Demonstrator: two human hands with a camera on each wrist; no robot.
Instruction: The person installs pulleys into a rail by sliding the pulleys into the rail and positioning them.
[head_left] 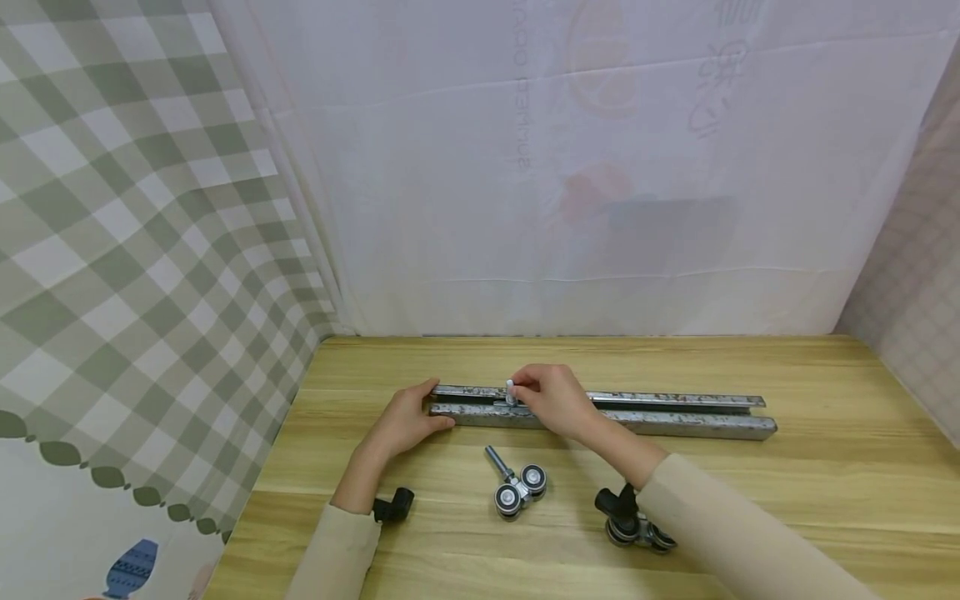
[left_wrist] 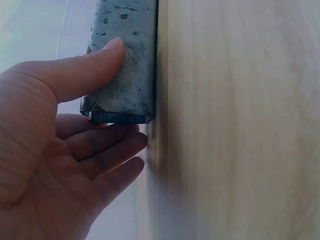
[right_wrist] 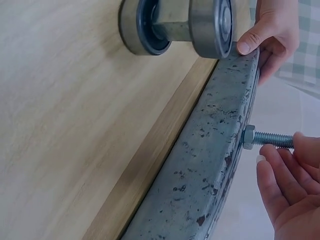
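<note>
A grey steel channel rail (head_left: 690, 423) with rust spots and a slot along its top lies across the table. At its left end, my left hand (head_left: 402, 421) grips it, thumb on the near side and fingers at the far side and end. In the left wrist view the thumb (left_wrist: 92, 70) presses flat on the rail's face. My right hand (head_left: 558, 402) pinches a threaded bolt (right_wrist: 272, 140) standing up from the slot. A hex nut (right_wrist: 249, 137) sits at the bolt's base, right at the slot; whatever lies below is hidden inside the rail.
A roller trolley (head_left: 521, 492) with a bolt lies in front of the rail on the wooden table (head_left: 450, 550). Another roller trolley (head_left: 652, 537) lies by the right forearm, partly covered. White cloth (head_left: 480, 208) hangs behind, checked cloth (head_left: 150, 208) at left.
</note>
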